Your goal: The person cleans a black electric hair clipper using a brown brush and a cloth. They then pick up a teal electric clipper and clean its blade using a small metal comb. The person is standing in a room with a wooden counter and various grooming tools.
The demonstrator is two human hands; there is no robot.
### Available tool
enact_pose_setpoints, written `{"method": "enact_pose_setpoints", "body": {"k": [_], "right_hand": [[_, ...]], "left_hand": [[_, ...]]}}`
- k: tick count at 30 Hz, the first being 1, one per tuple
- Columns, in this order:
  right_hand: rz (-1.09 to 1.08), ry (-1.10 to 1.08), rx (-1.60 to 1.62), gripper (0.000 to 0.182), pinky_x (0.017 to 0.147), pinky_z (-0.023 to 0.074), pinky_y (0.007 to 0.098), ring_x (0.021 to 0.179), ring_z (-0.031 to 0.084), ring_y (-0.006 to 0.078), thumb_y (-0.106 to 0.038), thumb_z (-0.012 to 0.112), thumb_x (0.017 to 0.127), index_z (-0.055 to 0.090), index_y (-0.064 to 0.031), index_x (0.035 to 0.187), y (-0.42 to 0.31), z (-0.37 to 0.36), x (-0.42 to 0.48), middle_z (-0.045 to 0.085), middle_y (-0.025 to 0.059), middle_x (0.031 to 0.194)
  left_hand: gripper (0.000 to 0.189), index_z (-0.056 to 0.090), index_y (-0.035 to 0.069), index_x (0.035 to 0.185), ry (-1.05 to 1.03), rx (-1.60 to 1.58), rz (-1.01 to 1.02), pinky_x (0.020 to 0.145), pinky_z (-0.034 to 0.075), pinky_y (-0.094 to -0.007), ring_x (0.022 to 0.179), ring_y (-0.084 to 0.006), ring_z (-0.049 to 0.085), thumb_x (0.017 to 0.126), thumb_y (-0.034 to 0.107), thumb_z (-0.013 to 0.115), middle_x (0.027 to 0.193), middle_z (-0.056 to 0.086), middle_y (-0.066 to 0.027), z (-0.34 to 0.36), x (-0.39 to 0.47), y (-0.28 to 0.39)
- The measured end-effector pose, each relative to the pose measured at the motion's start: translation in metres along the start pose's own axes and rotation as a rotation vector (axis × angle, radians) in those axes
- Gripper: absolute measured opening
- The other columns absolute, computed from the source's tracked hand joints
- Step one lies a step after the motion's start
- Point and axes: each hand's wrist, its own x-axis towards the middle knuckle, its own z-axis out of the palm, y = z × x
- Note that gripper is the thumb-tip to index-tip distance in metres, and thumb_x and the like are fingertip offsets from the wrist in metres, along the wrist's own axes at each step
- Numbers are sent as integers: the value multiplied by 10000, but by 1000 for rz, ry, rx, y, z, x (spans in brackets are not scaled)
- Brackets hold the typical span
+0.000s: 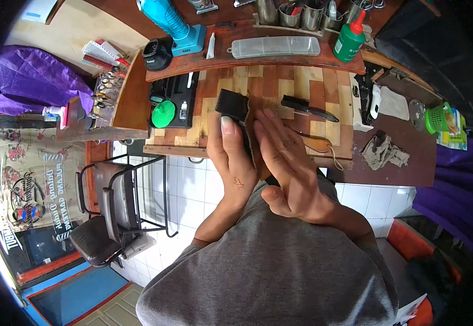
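Note:
My left hand is closed around a black block with fine teeth or bristles along its end; its kind is not clear. A brown sheet with a jagged edge stands along the block's right side. My right hand is flat beside the sheet, fingers straight and thumb apart; whether it presses on the sheet cannot be made out. Right of the hands, a black-bristled brush lies on the wooden tabletop. Partly behind my right hand is a wooden handle with a cord loop.
A black tray with a green round item lies at left. The raised shelf bears a clear plastic case and a green bottle. Hair clippers and a crumpled cloth lie at right. A chair stands lower left.

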Motion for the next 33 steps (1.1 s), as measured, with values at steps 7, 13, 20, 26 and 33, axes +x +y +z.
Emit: {"method": "enact_pose_setpoints", "body": {"k": [7, 13, 20, 26, 33], "right_hand": [[274, 18, 444, 739, 914, 414, 444, 1040, 522, 477, -542, 269, 985, 406, 122, 1280, -7, -7, 13, 505, 315, 1162], [164, -9, 450, 680, 1033, 313, 464, 1217, 388, 483, -519, 201, 1000, 272, -28, 1465, -12, -2, 15, 322, 338, 1346], [220, -51, 564, 743, 1096, 258, 462, 1321, 329, 479, -557, 194, 992, 190, -11, 1497, -6, -2, 18, 260, 344, 1441], [100, -13, 400, 776, 1010, 347, 473, 1229, 406, 473, -571, 247, 983, 240, 65, 1427, -10, 1, 15, 352, 327, 1330], [288, -97, 591, 737, 830, 417, 435, 993, 504, 315, -572, 242, 987, 282, 52, 1377, -16, -15, 26, 447, 220, 1118]], "left_hand": [[578, 485, -52, 1187, -7, 343, 619, 866, 404, -422, 969, -332, 501, 900, 438, 590, 1060, 516, -195, -1, -6, -11], [524, 467, -42, 1206, 67, 188, 327, 847, 381, -389, 925, -271, 470, 923, 387, 572, 1047, 480, -158, 2, 3, -16], [561, 461, -41, 1199, 44, 137, 381, 810, 389, -336, 913, -212, 466, 955, 463, 479, 1028, 473, -141, -4, 0, -23], [532, 454, -42, 1206, 115, 103, 304, 803, 400, -334, 900, -195, 476, 974, 437, 438, 1034, 482, -133, 1, -1, -25], [553, 452, -54, 1221, 22, 315, 609, 841, 374, -362, 934, -239, 462, 955, 430, 489, 1040, 472, -150, -3, 1, -22]]}}
